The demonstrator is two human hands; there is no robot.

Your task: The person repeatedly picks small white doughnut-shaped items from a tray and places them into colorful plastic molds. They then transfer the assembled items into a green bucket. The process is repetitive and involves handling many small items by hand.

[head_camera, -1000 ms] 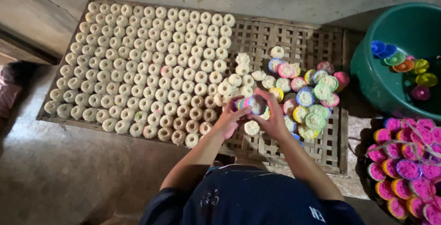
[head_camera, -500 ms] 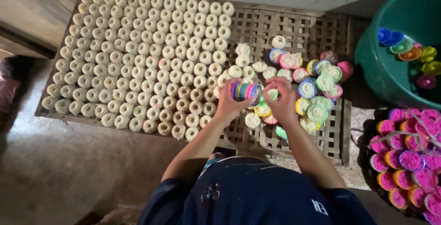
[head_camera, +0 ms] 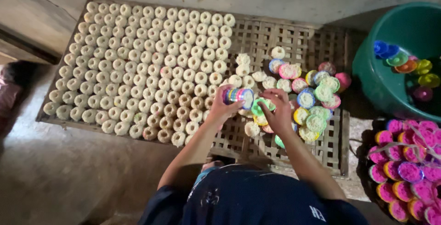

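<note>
My left hand point(head_camera: 223, 108) grips a short stack of coloured plastic cup moulds point(head_camera: 239, 96), held sideways above the woven bamboo tray point(head_camera: 266, 36). My right hand point(head_camera: 278, 110) rests just to its right, fingers closed on a green mould point(head_camera: 258, 107) among filled moulds. A heap of coloured moulds with pale paste in them point(head_camera: 317, 96) lies to the right of both hands. Rows of pale, ring-shaped pieces point(head_camera: 142, 64) cover the tray's left part.
A green basin point(head_camera: 372, 68) at the upper right holds several empty coloured moulds point(head_camera: 404, 64). A dark basket at the lower right is full of pink and purple moulds point(head_camera: 409, 170). A concrete floor point(head_camera: 59, 174) lies left of me, a wall behind the tray.
Both hands have lifted slightly off the pile; the stack of moulds in my left hand has turned sideways and moved a little left. The view has shifted a bit.
</note>
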